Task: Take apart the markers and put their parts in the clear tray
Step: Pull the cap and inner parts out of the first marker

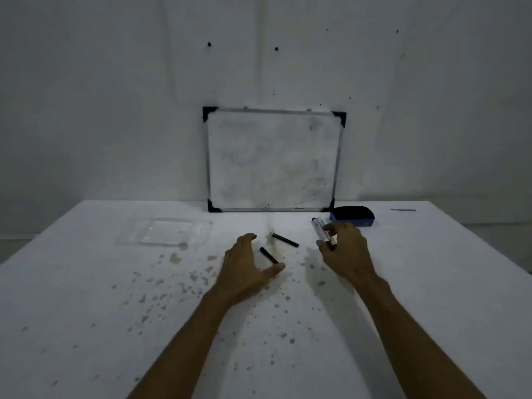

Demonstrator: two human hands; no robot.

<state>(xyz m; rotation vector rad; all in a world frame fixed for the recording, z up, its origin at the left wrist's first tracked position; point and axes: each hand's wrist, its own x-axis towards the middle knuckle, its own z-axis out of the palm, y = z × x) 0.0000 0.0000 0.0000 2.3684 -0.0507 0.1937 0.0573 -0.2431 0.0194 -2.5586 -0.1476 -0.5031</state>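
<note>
Left hand [247, 266]: grip spread around a short black marker part [268, 255] on the worktop [86, 312], apparently poised to lift it.
Right hand [344, 249]: grip pinching clear-barrelled markers [319, 227].
Second black part [285, 240]: loose between hands.
Clear tray [165, 232]: far left, seemingly empty.

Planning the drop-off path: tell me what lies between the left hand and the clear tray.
Head view: only bare, stained table lies between the left hand and the clear tray.
</note>
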